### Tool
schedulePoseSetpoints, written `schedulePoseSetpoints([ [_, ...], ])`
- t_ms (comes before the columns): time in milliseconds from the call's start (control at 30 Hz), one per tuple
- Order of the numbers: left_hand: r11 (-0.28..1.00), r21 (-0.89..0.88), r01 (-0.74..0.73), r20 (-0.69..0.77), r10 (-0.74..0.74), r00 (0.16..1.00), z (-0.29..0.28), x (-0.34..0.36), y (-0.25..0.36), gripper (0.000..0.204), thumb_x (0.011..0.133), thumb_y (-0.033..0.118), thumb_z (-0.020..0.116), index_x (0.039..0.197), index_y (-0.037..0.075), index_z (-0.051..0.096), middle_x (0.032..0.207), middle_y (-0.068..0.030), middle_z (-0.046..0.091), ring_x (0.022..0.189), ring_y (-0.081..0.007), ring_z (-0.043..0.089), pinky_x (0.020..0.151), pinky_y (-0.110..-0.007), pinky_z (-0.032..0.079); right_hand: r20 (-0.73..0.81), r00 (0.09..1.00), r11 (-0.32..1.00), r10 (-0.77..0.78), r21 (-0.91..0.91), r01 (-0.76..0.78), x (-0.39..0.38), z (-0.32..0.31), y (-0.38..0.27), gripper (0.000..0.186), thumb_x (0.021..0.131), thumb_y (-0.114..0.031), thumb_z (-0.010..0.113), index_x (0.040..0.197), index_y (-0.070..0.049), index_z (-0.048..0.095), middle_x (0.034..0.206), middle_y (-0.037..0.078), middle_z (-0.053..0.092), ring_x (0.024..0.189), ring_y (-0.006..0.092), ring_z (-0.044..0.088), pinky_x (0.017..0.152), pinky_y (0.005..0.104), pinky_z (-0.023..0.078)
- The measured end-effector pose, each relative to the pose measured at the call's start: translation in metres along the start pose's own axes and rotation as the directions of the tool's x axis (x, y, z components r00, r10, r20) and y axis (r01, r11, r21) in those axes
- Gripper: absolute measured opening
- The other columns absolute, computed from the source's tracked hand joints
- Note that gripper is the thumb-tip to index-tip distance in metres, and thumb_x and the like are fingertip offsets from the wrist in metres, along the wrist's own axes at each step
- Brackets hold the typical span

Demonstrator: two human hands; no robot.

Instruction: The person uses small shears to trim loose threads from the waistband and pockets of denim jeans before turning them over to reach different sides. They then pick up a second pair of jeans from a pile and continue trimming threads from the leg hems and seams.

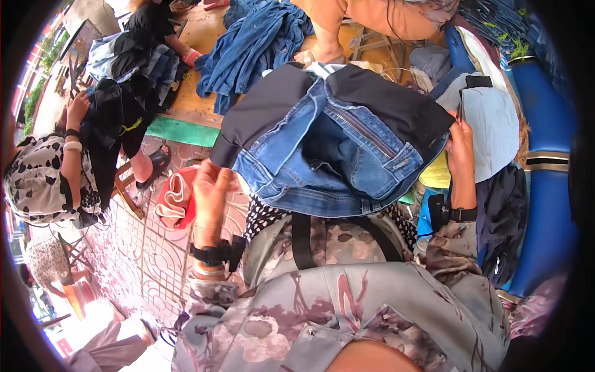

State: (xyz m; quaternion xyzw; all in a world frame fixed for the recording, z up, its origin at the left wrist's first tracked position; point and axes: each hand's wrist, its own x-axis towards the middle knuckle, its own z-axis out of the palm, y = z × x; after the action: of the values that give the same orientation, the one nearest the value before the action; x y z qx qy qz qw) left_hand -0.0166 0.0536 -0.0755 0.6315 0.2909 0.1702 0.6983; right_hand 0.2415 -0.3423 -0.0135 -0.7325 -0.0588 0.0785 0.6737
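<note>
Jeans w/ black cloth (341,198) sit mid-frame, over your lap. Prob. soft, floppy, not fragile; stiffer at seams & zip (361,131). Best hold: waistband edge or thick seams. Your L hand (212,186) pinches the left edge, thumb on top; R hand (460,146) is closed on the right edge, a thin pointed thing (460,110) by its fingers, can't tell what. Light-blue cloth (493,124), right of frame, crowds your R hand; denim heap (248,53) up top; red bag (176,214) nr L hand.

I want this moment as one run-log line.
left hand: gripping left edge | right hand: gripping right edge | blue-and-black garment: held spread, zipper visible
</note>
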Motion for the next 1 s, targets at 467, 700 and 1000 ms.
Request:
schedulePoseSetpoints([
  [467, 0.944, -0.141, -0.298, -0.152, 0.277, 0.949, 0.03, -0.035, 0.045, 0.016, 0.082, -0.006, 0.054, 0.095, 0.003, 0.055, 0.09, -0.0009, 0.059, 0.069, -0.004, 0.052, 0.056, -0.017, 0.043, -0.116, 0.957, 0.954, -0.264, -0.178, 0.242, 0.009, -0.017, 0.023, 0.025, 0.084, 0.001, 0.045, 0.104, 0.002, 0.059, 0.09, 0.003, 0.061, 0.072, 0.0039, 0.056, 0.059, 0.0164, 0.043],
  [700, 0.729, 0.2, -0.655, -0.359, 0.677, 0.643, 0.024, -0.041, 0.107, 0.011, 0.083, -0.008, 0.044, 0.089, 0.0, 0.05, 0.097, -0.007, 0.054, 0.09, -0.013, 0.05, 0.085, -0.025, 0.039, -0.123, 0.981, 0.944, -0.152, 0.275, 0.181, -0.015, -0.011, -0.009, 0.022, 0.087, -0.007, 0.048, 0.105, 0.001, 0.058, 0.069, 0.001, 0.055, 0.045, 0.0047, 0.042, 0.04, 0.0179, 0.031],
  [1000, 0.71, 0.382, -0.592, 0.747, 0.141, 0.65, 0.022, -0.081, 0.107, 0.013, 0.061, -0.003, 0.05, 0.07, 0.004, 0.058, 0.068, -0.0099, 0.054, 0.06, -0.0305, 0.056, 0.051, -0.036, 0.042, -0.285, 0.918, 0.791, 0.276, 0.61, -0.049, -0.001, -0.032, 0.024, 0.018, 0.092, -0.023, 0.05, 0.086, -0.009, 0.059, 0.057, -0.006, 0.051, 0.038, 0.0035, 0.035, 0.035, 0.0188, 0.027],
])
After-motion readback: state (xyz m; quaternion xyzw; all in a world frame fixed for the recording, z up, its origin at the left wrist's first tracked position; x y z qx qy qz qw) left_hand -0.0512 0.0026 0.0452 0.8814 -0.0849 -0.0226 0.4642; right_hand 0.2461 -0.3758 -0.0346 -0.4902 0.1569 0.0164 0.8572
